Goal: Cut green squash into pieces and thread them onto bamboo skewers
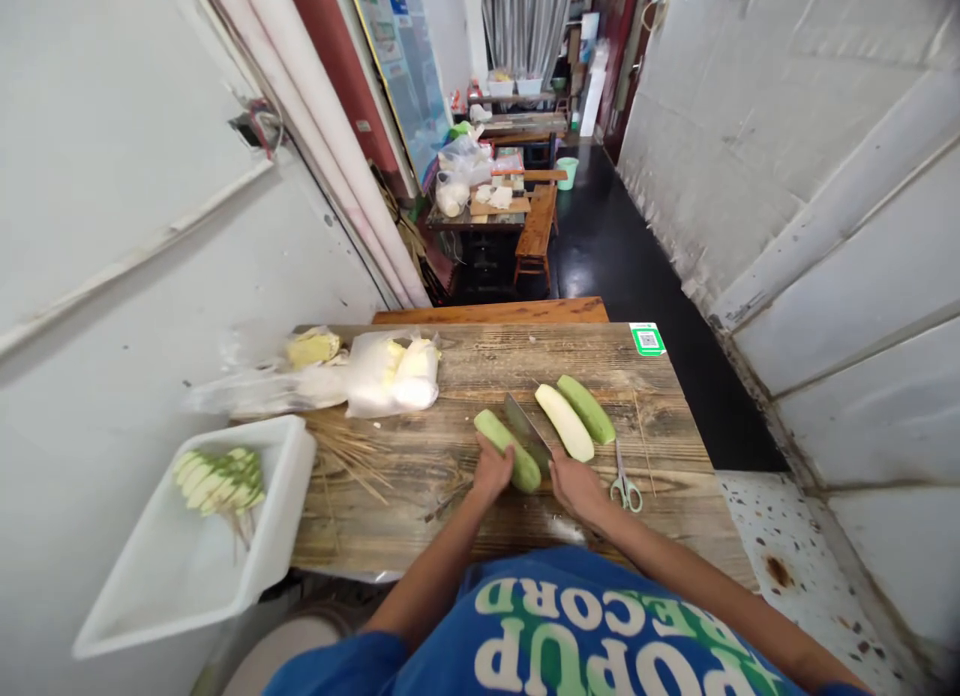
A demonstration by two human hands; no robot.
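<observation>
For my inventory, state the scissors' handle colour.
The handles are pale green, seen in the head view.

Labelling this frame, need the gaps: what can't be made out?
All in the head view:
- Handle of knife: hidden by right hand.
- Underside of held squash: faces away from the camera; left hand also covers part of its side.
- Full contents of bag: blurred by cloudy plastic.
- Fine print on QR sticker: too small.
- Text on poster: too small, top cut off by the frame edge.
</observation>
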